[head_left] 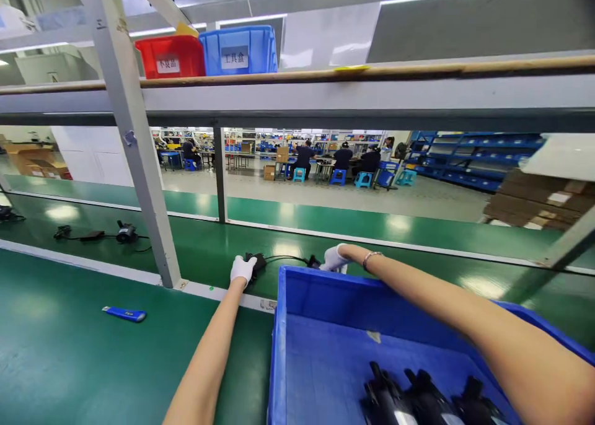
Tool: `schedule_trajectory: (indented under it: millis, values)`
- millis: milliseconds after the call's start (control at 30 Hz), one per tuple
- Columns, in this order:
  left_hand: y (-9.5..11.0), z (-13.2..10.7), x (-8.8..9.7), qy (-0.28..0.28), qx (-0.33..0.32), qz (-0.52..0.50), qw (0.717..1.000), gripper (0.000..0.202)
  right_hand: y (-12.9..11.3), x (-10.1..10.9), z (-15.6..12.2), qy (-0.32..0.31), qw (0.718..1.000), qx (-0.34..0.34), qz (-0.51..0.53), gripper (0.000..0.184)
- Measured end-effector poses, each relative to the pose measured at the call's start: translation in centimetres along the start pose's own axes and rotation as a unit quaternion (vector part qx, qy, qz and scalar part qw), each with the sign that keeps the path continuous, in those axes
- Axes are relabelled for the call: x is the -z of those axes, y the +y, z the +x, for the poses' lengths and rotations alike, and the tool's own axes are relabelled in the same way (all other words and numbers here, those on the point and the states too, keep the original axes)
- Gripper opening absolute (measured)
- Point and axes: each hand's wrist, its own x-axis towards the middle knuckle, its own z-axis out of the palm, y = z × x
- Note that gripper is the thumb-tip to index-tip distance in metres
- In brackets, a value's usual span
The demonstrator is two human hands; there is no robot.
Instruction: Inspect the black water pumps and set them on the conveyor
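Both my hands wear white gloves and reach out onto the green conveyor belt (325,220). My left hand (242,269) is closed on a black power adapter (257,262). My right hand (334,259) is closed around the black plug (314,262) at the other end of its thin cable (286,257), just past the far rim of a blue bin (320,344). My right forearm crosses above that bin. Several black devices (418,403) lie in the bin's near end.
Another black adapter with cable (109,233) lies on the belt at left. A blue utility knife (124,314) lies on the green table. A grey slanted post (134,140) stands left of my hands. Red (171,56) and blue (242,50) bins sit on the overhead shelf. People work far behind.
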Motion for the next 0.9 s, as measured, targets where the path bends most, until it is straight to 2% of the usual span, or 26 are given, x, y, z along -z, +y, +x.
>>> schedule_trajectory:
  millis: [33,133,200,300,367,433,500,600,667,800,900]
  values:
    - [-0.1,-0.1,0.3,0.01,-0.005,-0.007,1.0,0.041,-0.1,1.0,-0.6,0.0,1.0,0.001,-0.029,0.03]
    - [-0.4,-1.2,2.2,0.045,-0.027,-0.032,0.998,0.044,-0.5,3.1,-4.2,0.056,0.993,0.036,-0.096,0.034]
    - [-0.3,-2.5,4.0,0.062,-0.045,-0.051,0.996,0.046,-1.4,2.5,-8.1,0.067,0.986,0.095,-0.12,0.037]
    - [0.5,-5.2,6.9,0.05,-0.075,-0.092,0.992,0.044,-3.6,-2.2,-14.8,-0.007,0.971,0.198,-0.133,0.036]
    - [1.3,-7.9,8.4,0.013,-0.1,-0.129,0.987,0.042,-5.4,-6.3,-18.7,-0.085,0.957,0.245,-0.129,0.039]
    - [2.0,-11.4,9.7,-0.036,-0.127,-0.166,0.977,0.04,-6.9,-9.6,-21.3,-0.144,0.94,0.285,-0.121,0.04]
    - [2.4,-15.4,10.8,-0.085,-0.157,-0.198,0.964,0.038,-7.9,-11.3,-22.8,-0.159,0.927,0.319,-0.117,0.034]
    - [2.6,-21.3,12.1,-0.146,-0.195,-0.227,0.943,0.036,-8.5,-11.7,-23.9,-0.147,0.914,0.357,-0.124,0.031]
    - [2.5,-24.5,12.6,-0.176,-0.208,-0.24,0.932,0.037,-8.8,-11.8,-24.3,-0.131,0.913,0.363,-0.132,0.033]
    - [1.8,-28.2,13.1,-0.219,-0.205,-0.259,0.918,0.043,-9.3,-12.6,-25.1,-0.073,0.928,0.337,-0.143,0.025]
    - [0.9,-29.8,13.1,-0.235,-0.191,-0.28,0.911,0.043,-9.0,-11.2,-26.0,-0.003,0.937,0.318,-0.144,0.018]
